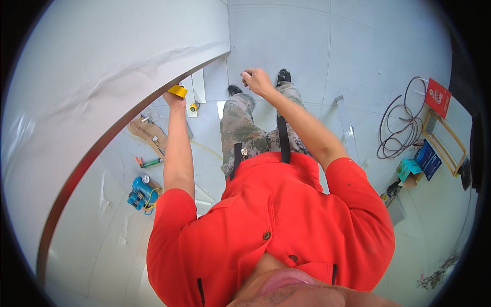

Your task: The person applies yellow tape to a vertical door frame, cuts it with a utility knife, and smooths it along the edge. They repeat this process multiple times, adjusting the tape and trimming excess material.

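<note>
My left hand (175,100) grips a yellow object (177,91), perhaps a tape or tool, against the dark lower edge (126,117) of a big pale panel (102,61). My right hand (257,80) is held in the air in front of me, fingers curled; whether anything is inside is hidden. Under the panel's edge, white strips (198,82) lie by a small round yellow item (194,107), which looks like a tape measure.
At left lie brown sheeting (155,134), a green tool (152,162) and a blue compressor (141,193). A metal strip (346,123) is right of my legs. Farther right are coiled hose (389,138), a red package (437,97), a wooden frame (445,143) and boxes (411,169).
</note>
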Demonstrator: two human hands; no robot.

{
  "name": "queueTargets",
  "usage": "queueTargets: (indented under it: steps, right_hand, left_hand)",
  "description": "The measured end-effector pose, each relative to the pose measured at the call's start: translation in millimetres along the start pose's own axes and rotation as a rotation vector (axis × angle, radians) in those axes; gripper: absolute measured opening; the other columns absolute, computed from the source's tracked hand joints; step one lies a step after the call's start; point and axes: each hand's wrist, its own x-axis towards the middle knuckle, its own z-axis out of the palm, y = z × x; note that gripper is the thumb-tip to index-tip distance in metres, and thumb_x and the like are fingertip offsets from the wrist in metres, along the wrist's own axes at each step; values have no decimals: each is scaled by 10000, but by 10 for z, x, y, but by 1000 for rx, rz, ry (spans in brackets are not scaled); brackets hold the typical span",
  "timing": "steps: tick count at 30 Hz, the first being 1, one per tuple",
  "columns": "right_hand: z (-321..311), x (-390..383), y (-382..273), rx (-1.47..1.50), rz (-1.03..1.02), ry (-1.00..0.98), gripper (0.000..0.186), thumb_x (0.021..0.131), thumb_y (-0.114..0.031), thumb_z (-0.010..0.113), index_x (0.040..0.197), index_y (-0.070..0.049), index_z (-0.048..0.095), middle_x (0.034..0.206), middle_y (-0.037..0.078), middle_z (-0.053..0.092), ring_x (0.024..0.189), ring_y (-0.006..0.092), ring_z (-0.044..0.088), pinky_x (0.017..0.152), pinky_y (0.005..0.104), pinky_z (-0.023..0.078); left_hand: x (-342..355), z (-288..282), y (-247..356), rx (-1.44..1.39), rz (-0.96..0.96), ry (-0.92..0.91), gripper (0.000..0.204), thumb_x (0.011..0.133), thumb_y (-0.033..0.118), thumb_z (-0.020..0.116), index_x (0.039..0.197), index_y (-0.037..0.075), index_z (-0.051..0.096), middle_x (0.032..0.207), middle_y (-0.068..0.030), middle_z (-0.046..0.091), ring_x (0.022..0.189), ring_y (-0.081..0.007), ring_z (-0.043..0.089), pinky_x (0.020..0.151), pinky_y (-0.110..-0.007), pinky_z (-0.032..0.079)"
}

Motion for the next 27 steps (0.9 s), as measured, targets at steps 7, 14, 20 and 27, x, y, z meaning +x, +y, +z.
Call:
queueTargets:
  steps: [7, 14, 20, 27]
  right_hand:
    - [619, 1111, 1027, 79, 218, -89, 303, 994, -237, 619, 954, 24, 770, 787, 111, 782, 647, 221, 747, 664, 386, 598]
    - [1670, 2357, 2220, 491, 380, -140, 303, 1043, -242, 584, 901, -3, 705, 767, 86, 703, 630, 190, 696, 536, 345, 508]
    - [2675, 3171, 2944, 917, 555, -210, 344, 1115, -295, 508, 902, -63, 646, 748, 31, 605, 638, 158, 592, 529, 305, 410]
    - [2424, 3556, 3103, 1285, 576, -277, 367, 1193, -363, 418, 945, -143, 575, 743, -31, 495, 642, 112, 485, 520, 279, 360]
  left_hand:
    - [453, -196, -759, -35, 33, 60, 282, 1078, 387, 568, 1226, 158, 641, 1059, -26, 737, 907, -213, 725, 670, -354, 566]
    - [1112, -943, -1498, -219, 95, -120, 396, 1063, 464, 617, 1263, 126, 667, 1150, -74, 760, 1004, -276, 755, 838, -422, 653]
    - [1663, -1597, -1661, -579, 47, -488, 490, 1061, 508, 613, 1395, 151, 639, 1311, -47, 739, 1229, -271, 709, 1073, -467, 592]
    - [1799, -1593, -1999, -347, 361, -501, 395, 1073, 465, 626, 1361, 196, 648, 1306, -24, 739, 1217, -230, 709, 1066, -450, 602]
